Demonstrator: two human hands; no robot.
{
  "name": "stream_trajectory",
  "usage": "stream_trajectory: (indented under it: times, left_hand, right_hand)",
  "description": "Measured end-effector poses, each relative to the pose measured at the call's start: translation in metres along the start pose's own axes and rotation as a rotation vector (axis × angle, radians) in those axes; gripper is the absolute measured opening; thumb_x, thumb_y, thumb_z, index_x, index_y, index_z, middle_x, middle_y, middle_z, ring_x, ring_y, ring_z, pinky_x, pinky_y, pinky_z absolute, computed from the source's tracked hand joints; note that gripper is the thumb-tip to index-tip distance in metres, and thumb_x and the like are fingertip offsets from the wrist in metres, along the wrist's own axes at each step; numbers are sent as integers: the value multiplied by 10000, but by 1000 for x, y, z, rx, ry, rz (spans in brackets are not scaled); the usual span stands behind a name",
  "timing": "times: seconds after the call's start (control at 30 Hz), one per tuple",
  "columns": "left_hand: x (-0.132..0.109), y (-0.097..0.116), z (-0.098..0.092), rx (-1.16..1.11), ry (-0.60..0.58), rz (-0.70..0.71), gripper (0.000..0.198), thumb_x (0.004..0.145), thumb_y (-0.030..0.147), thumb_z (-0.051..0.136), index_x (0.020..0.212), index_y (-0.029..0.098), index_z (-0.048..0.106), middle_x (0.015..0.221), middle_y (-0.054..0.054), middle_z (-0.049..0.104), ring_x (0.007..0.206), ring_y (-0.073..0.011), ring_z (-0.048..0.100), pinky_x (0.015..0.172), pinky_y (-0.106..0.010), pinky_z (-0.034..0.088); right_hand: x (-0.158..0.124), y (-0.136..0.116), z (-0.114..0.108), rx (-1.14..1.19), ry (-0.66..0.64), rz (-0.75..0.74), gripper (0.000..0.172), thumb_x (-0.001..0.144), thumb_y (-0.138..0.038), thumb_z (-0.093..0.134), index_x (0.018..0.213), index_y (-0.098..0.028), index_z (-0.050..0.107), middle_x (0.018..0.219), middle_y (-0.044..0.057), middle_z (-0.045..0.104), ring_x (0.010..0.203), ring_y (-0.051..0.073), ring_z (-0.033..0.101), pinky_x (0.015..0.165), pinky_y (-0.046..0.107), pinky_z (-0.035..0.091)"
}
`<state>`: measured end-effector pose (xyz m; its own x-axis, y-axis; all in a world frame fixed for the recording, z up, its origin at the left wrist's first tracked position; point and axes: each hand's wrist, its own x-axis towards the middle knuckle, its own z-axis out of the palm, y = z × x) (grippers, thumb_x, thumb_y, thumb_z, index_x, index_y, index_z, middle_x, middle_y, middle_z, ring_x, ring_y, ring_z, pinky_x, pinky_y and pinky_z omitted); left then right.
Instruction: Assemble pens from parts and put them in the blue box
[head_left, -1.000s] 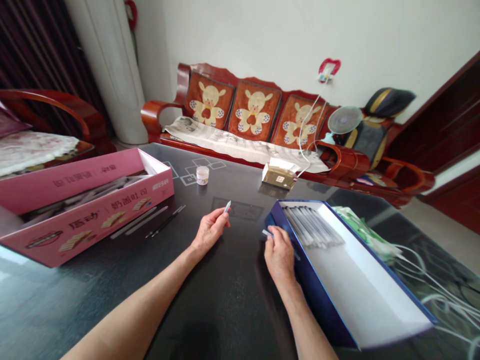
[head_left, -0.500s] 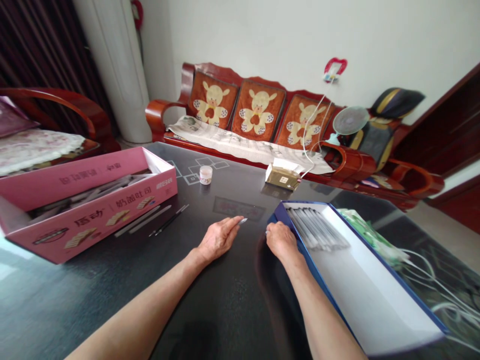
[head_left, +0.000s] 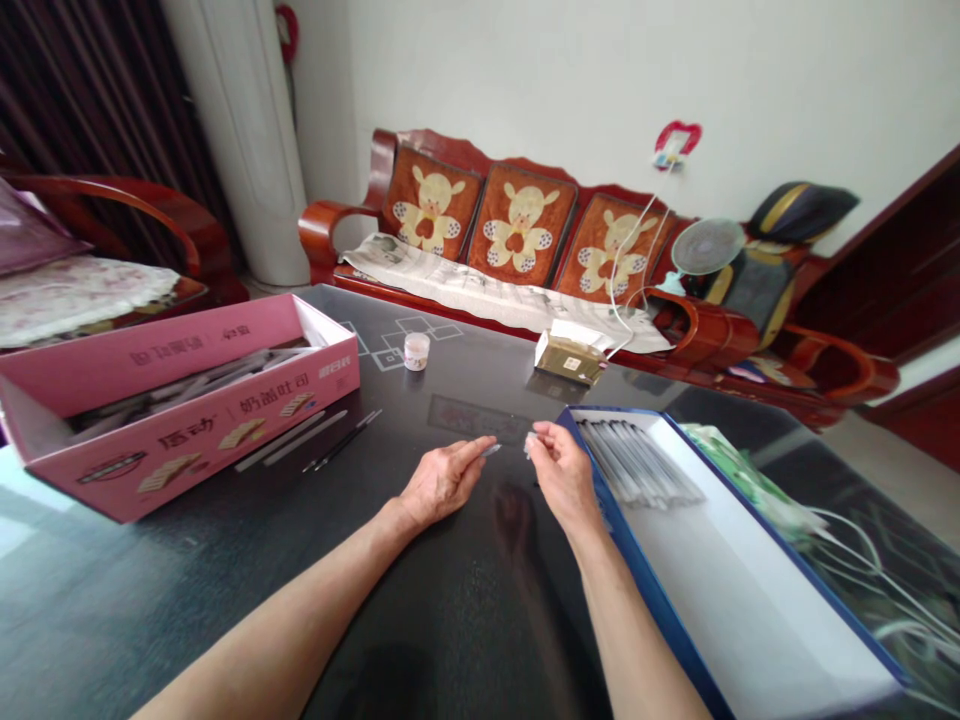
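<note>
My left hand (head_left: 444, 482) rests low over the dark table (head_left: 420, 600), its fingers pinched on a small silvery pen tip (head_left: 491, 451) that points right. My right hand (head_left: 561, 472) is a short way to its right, fingers closed on a small pale pen part (head_left: 529, 443). The two pieces are close but apart. Just right of my right hand lies a blue-edged white box (head_left: 750, 570) holding a row of several finished pens (head_left: 637, 462).
A pink carton (head_left: 187, 420) with several pen parts stands at the left, with loose pen tubes and refills (head_left: 315, 438) in front of it. A small jar (head_left: 416, 351) and a tan paper box (head_left: 570, 355) sit further back. White cables (head_left: 862, 560) trail at the right. A wooden sofa (head_left: 525, 240) lies beyond.
My left hand lowered from a raised pose toward the table and turned the tip sideways. My right hand lifted off the blue box edge and moved left toward it.
</note>
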<state>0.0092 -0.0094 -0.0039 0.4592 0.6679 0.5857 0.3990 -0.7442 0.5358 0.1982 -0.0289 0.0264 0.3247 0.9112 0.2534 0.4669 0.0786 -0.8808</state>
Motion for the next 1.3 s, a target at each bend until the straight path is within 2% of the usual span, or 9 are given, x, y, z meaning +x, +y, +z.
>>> stream_trajectory:
  times: [0.07,0.13,0.27,0.57,0.7,0.77,0.87,1.0,1.3]
  left_hand:
    - [0,1,0,21,-29,1,358,926,239,396,1262,192,511,980,-74,672,823,-150,660,751,-256,528]
    - [-1,2,0,53,-53,-5,352,929,262,399,1254,209,523,941,-60,674,795,-145,659,727,-245,525]
    - [-3,1,2,101,-97,-26,350,933,287,395,1247,219,533,893,-48,670,757,-145,655,696,-235,517]
    - [-2,4,-1,150,-174,-71,347,934,295,391,1251,240,521,893,-39,673,766,-155,660,686,-230,506]
    - [-2,3,-2,136,-177,-87,337,934,288,391,1241,225,514,987,-46,673,861,-157,654,745,-230,502]
    - [-1,3,-2,126,-186,-92,301,931,280,397,1181,205,546,969,-47,672,861,-157,649,749,-234,498]
    - [1,5,-5,156,-211,-98,240,924,265,401,1007,176,608,806,-36,641,738,-142,628,682,-228,482]
    - [3,8,-7,210,-208,-96,243,917,237,396,803,159,595,713,-26,575,643,-119,573,620,-212,444]
    - [-1,6,-6,320,-207,-61,274,937,257,357,802,161,576,730,-20,551,620,-105,540,566,-199,401]
  right_hand:
    - [-12,3,14,406,53,153,364,755,-427,611,1028,-188,575,877,39,662,749,152,631,662,271,498]
    - [-22,8,27,668,92,290,387,698,-428,678,987,-192,577,864,31,665,725,140,633,631,252,499]
    - [-29,14,38,865,106,370,370,635,-376,750,918,-199,592,836,14,675,691,121,633,612,227,500]
    - [-31,21,40,834,-11,263,296,707,-359,721,926,-200,601,865,1,667,731,107,624,642,211,488]
    - [-32,24,43,766,-50,223,279,729,-359,713,930,-198,606,845,-5,657,748,112,613,668,222,482]
    - [-32,26,44,723,-74,191,278,742,-355,704,954,-201,611,850,-5,655,753,114,608,682,231,480]
    - [-32,27,43,684,-93,165,297,758,-358,689,1006,-210,619,875,-5,655,763,115,603,697,236,476]
    - [-32,26,42,667,-126,175,299,757,-371,684,990,-192,628,918,27,674,797,136,614,700,250,479]
    - [-32,24,43,676,-110,242,320,694,-392,729,915,-173,656,814,16,684,668,115,604,676,259,504]
